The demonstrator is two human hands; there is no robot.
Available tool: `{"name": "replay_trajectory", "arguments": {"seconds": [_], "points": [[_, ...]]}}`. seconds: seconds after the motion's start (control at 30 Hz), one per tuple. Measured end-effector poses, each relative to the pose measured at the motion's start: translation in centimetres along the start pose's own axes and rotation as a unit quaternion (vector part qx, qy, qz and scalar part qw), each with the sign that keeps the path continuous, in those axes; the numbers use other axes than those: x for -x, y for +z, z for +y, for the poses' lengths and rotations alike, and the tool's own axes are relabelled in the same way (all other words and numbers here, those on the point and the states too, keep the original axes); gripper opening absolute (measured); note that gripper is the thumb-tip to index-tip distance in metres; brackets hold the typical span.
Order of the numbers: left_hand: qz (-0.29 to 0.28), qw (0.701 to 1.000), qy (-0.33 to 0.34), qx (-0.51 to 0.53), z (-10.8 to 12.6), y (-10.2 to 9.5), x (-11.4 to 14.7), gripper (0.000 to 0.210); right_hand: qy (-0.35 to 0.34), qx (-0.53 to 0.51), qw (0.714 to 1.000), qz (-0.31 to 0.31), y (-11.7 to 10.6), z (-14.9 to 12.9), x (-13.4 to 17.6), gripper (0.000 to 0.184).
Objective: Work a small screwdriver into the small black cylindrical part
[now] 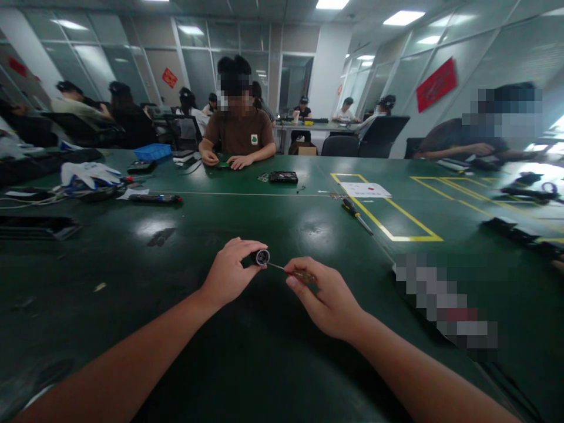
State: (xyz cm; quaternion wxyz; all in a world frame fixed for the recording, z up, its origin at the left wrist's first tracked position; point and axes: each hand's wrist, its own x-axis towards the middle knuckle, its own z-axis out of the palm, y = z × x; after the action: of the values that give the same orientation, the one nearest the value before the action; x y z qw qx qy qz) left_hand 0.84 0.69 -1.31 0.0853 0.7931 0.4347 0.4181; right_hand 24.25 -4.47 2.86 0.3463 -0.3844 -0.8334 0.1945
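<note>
Between the thumb and fingers of my left hand [231, 271] is a small black cylindrical part [262, 257] with a pale rim, its round end turned toward me. My right hand [328, 299] grips the brownish, see-through handle of a thin screwdriver [303, 275]. The slim metal shaft points left and its tip meets the rim of the cylinder or lies just at it; I cannot tell whether it goes inside. Both hands are above the green table [247, 364].
A larger screwdriver [358, 216] lies ahead to the right, near yellow tape [416, 239] and a white paper [365, 190]. A black device [283, 177], white gloves [90, 175] and a blue basket [152, 151] are farther off. A co-worker [238, 129] sits opposite.
</note>
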Motion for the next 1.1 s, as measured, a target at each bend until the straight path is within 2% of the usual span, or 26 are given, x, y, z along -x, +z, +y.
{"name": "replay_trajectory", "arguments": {"seconds": [0.23,0.47,0.7,0.97,1.1], "points": [[0.008,1.0,-0.008,0.005,0.39,-0.22,-0.12,0.033,-0.008,-0.018,0.999,0.038,-0.27,0.14,0.33,0.01],[0.0,1.0,0.005,0.014,0.07,-0.07,-0.04,0.036,0.0,-0.003,1.0,-0.007,-0.16,0.12,0.09,0.012],[0.016,1.0,-0.01,0.014,0.13,-0.01,-0.09,0.035,-0.014,-0.022,0.999,0.04,-0.16,0.31,0.28,0.01],[0.011,0.999,0.016,0.031,0.18,0.24,0.07,0.034,0.004,-0.016,1.0,0.009,-0.01,0.22,0.2,0.011],[0.013,1.0,0.011,0.019,0.29,0.19,0.04,0.036,-0.01,-0.019,0.999,0.047,-0.09,0.3,0.33,0.01]]}}
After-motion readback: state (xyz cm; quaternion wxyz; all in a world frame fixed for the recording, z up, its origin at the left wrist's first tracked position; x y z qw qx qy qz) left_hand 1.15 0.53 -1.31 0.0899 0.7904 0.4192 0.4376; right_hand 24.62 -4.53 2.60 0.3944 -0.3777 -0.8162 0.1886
